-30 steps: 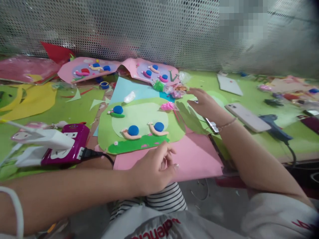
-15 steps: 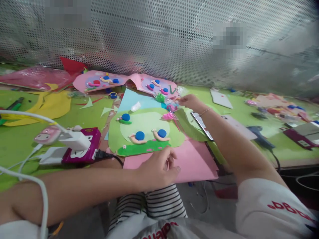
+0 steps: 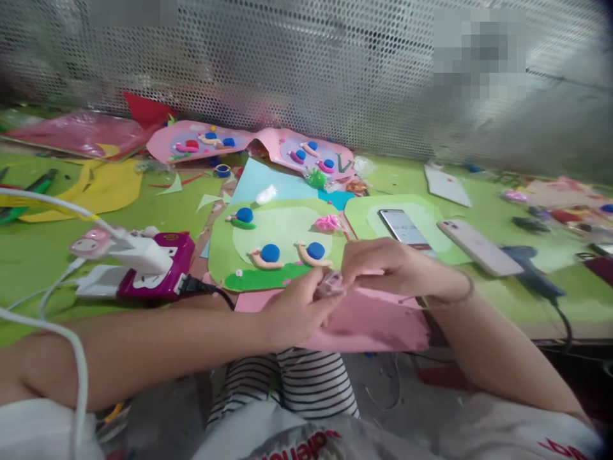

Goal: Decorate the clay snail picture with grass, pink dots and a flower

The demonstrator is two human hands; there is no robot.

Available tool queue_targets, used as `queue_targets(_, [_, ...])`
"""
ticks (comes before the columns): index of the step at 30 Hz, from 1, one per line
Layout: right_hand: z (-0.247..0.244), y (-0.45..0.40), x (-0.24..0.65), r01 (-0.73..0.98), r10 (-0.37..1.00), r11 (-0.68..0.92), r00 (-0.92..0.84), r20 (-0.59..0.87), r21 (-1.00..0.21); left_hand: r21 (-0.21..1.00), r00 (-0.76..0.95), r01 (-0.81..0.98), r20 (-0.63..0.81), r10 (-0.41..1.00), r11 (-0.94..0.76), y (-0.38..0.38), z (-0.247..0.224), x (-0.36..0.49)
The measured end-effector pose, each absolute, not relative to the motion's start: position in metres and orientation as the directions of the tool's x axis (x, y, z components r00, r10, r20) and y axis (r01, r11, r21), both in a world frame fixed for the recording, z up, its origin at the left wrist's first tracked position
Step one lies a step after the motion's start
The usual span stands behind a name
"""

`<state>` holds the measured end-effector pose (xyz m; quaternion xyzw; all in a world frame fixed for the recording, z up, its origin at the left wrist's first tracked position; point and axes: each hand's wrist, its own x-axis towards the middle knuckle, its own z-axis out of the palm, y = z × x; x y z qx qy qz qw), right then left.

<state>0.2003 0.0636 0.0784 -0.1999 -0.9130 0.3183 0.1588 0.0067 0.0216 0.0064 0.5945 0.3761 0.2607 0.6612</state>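
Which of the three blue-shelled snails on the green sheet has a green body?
The upper-left snail, nearest the white lump: its body is green, while the middle snail and right-hand snail have peach ones.

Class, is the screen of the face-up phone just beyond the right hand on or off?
On: the phone shows a pale, lit screen with small dark digits, too blurred to read surely.
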Motion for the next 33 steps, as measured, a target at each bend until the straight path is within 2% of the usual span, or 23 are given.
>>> queue_targets(4, [0.070,0.059,0.196,0.275,0.424,0.766,-0.895,0.137,-0.581,0.963,0.538,0.266,-0.188,0.822,0.046,0.023,0.004,0.008])
queue_targets(7, [0.064,0.059,0.200,0.291,0.421,0.777,-0.900,0.117,-0.557,0.937,0.578,0.349,-0.218,0.787,0.003,0.023,0.006,0.008])
queue_targets(11, [0.058,0.058,0.204,0.260,0.337,0.871,-0.933,0.123,-0.416,0.923,0.629,0.382,-0.217,0.746,-0.054,0.023,0.008,0.007])
queue_targets(17, [0.061,0.051,0.198,0.321,0.353,0.927,-0.921,0.164,-0.196,0.902,0.609,0.419,-0.195,0.769,-0.104,0.022,0.005,0.008])
queue_targets(20, [0.063,0.048,0.195,0.259,0.286,0.955,-0.934,0.212,-0.145,0.904,0.633,0.414,-0.201,0.748,-0.108,0.019,0.005,0.008])
queue_targets(24, [0.062,0.048,0.196,0.202,0.219,0.975,-0.940,0.260,-0.092,0.917,0.682,0.360,-0.132,0.720,-0.172,0.017,0.007,0.006])
queue_targets(28, [0.062,0.051,0.202,0.171,0.210,0.973,-0.934,0.289,-0.155,0.937,0.671,0.329,-0.145,0.727,-0.117,0.017,0.009,0.005])
queue_targets(33, [0.064,0.052,0.205,0.254,0.259,0.966,-0.940,0.223,-0.051,0.922,0.619,0.382,-0.209,0.757,-0.058,0.018,0.008,0.006])
